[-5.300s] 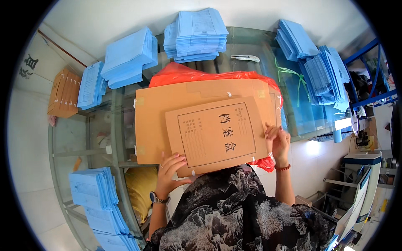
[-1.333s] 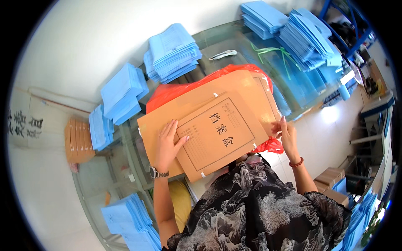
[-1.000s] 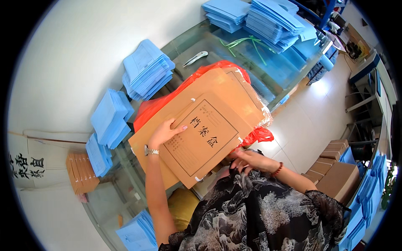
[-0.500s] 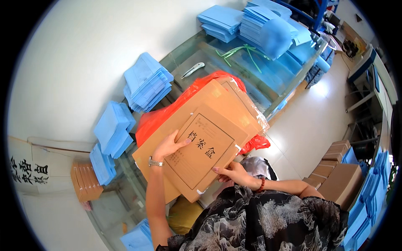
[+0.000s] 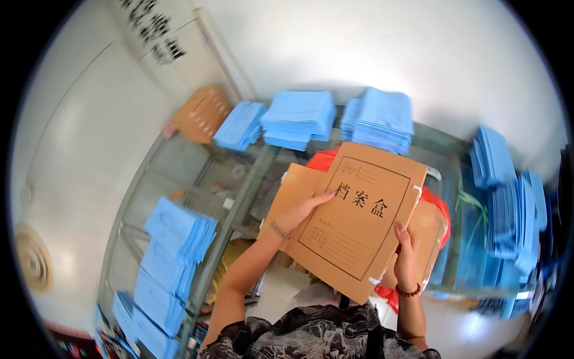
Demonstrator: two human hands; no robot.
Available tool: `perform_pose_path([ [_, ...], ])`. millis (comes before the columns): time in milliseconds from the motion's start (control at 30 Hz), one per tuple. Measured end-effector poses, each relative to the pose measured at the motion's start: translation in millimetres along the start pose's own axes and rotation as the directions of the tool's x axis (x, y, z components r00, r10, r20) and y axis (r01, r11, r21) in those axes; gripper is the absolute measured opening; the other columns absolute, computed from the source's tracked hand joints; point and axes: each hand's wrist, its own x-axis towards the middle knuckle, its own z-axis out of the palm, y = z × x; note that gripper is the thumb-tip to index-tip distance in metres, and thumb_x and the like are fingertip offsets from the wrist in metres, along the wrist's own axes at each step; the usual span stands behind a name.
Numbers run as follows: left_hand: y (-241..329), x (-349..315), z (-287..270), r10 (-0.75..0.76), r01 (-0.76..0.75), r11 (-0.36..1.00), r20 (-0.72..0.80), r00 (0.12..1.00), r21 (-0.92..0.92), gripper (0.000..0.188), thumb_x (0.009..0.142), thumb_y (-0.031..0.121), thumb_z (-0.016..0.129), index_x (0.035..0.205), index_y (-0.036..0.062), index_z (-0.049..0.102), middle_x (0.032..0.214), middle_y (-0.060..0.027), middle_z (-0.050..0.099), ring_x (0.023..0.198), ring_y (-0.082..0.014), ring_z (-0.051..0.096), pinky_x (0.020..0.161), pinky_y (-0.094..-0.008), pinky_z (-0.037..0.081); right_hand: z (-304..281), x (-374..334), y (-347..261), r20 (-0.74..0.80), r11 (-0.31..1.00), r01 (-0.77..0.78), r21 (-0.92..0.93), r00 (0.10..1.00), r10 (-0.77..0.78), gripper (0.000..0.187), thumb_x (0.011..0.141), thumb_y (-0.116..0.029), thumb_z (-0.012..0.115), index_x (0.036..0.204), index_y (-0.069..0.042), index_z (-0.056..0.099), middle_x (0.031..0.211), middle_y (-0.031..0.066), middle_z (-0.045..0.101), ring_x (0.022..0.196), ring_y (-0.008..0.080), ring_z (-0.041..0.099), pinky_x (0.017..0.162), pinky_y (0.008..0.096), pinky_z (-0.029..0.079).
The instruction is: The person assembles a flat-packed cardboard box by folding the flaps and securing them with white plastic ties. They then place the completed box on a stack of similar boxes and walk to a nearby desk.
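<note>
From my station, I see the glass-topped table (image 5: 174,164) spread across most of the frame. Overlapping blue folders (image 5: 167,269) run down its lower left, more blue folders (image 5: 299,113) stand piled along the top, and a third group of blue folders (image 5: 508,221) sits at the right; I can't make out what any of them contain. At centre, the brown file box (image 5: 353,239) is tilted, printed face up, its cover lying flat, contents hidden from me. I have both hands gripping it: the left hand (image 5: 302,212) at its left edge, thumb on the cover, and the right hand (image 5: 406,257) at its right edge, thumb in front. Behind it lies flat brown cardboard (image 5: 299,182). At upper left, brown boxes (image 5: 203,113) stand packed together. Red plastic (image 5: 323,159) peeks out above the file box; whether it wraps the cardboard, I can't tell.
</note>
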Motion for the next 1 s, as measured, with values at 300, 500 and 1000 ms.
perform_pose_path([
  [300, -65, -95, -61, -0.032, -0.114, 0.945, -0.431, 0.902, -0.307, 0.046, 0.097, 0.026, 0.067, 0.131, -0.0017, 0.053, 0.118, -0.0073, 0.067, 0.101, -0.0125, 0.067, 0.084, -0.0279, 0.056, 65, 20, 51, 0.361, 0.993, -0.119, -0.014, 0.925, 0.116, 0.053, 0.099, -0.024, 0.065, 0.142, 0.0, 0.046, 0.121, 0.0112, 0.064, 0.109, 0.0156, 0.06, 0.093, 0.031, 0.049],
  [500, -66, -129, -148, -0.003, -0.238, 0.904, -0.562, 0.827, -0.355, 0.047, 0.096, 0.023, 0.068, 0.131, -0.003, 0.05, 0.12, -0.0093, 0.066, 0.103, -0.014, 0.066, 0.086, -0.0294, 0.056, 153, 17, 54, 0.592, 0.97, -0.238, -0.047, 0.776, 0.219, 0.087, 0.082, -0.004, 0.079, 0.153, -0.004, 0.029, 0.137, 0.0143, 0.054, 0.126, 0.0237, 0.054, 0.103, 0.0372, 0.047],
  [1000, -54, -187, -341, 0.332, -0.635, 0.238, -0.553, 0.764, -0.734, 0.097, 0.089, 0.077, 0.046, 0.153, 0.0046, 0.034, 0.154, -0.011, 0.043, 0.135, -0.0281, 0.048, 0.111, -0.0439, 0.04, 446, 69, 124, 0.544, 0.818, -0.503, 0.278, 0.785, 0.298, 0.073, 0.086, -0.009, 0.074, 0.147, -0.004, 0.035, 0.139, 0.0127, 0.051, 0.127, 0.0235, 0.053, 0.105, 0.0387, 0.047],
])
